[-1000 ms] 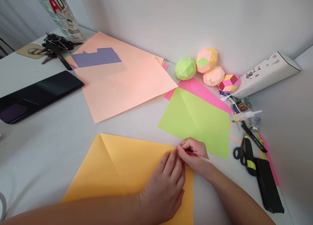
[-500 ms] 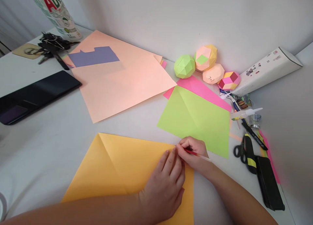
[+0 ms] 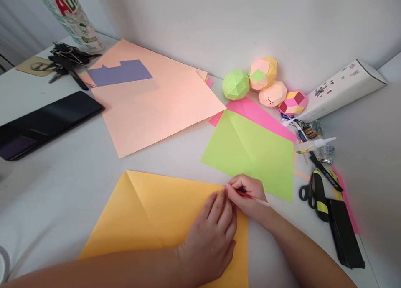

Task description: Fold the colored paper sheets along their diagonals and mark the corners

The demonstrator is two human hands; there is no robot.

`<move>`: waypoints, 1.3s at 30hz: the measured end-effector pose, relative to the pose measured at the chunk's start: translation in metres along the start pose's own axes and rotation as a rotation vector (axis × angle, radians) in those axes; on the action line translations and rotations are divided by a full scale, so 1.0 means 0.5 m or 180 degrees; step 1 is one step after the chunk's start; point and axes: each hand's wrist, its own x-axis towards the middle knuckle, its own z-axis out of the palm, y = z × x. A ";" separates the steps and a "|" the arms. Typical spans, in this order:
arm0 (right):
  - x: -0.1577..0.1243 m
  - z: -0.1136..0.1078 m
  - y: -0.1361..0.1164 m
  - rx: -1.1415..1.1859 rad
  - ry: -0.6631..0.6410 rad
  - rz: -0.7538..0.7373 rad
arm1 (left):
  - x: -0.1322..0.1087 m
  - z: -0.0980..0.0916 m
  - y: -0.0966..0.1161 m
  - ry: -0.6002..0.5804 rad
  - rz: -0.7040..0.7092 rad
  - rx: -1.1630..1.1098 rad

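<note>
A creased yellow-orange sheet of paper (image 3: 156, 208) lies at the front of the table. My left hand (image 3: 213, 233) rests flat on its right part, fingers stretched toward the top edge. My right hand (image 3: 247, 192) is closed around a slim red pen (image 3: 247, 194) with a clear or whitish rear end. Its tip is hidden behind my fingers, close to the sheet's upper right edge and my left fingertips. Just behind my right hand is a creased green sheet (image 3: 250, 150), partly over a pink sheet (image 3: 266, 118).
Peach paper (image 3: 156, 112) with a purple scrap (image 3: 120, 73) lies at the back. To the left are a black phone (image 3: 50, 123) and keys (image 3: 67, 60). Paper polyhedra (image 3: 236, 85) stand by the wall. Scissors (image 3: 308, 192), a glue bottle (image 3: 313, 145) and a black case (image 3: 344, 233) lie right.
</note>
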 end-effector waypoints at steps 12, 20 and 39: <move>0.021 -0.017 0.019 0.1084 0.0212 0.0356 | -0.005 0.005 -0.001 -0.0091 0.0019 -0.0043; 0.006 -0.035 0.034 0.0326 0.0455 -0.0238 | -0.013 0.019 0.004 -0.0071 -0.0034 -0.0096; -0.068 -0.053 0.012 -0.1268 0.0276 -0.0746 | -0.014 0.037 0.031 0.0036 0.0303 0.0345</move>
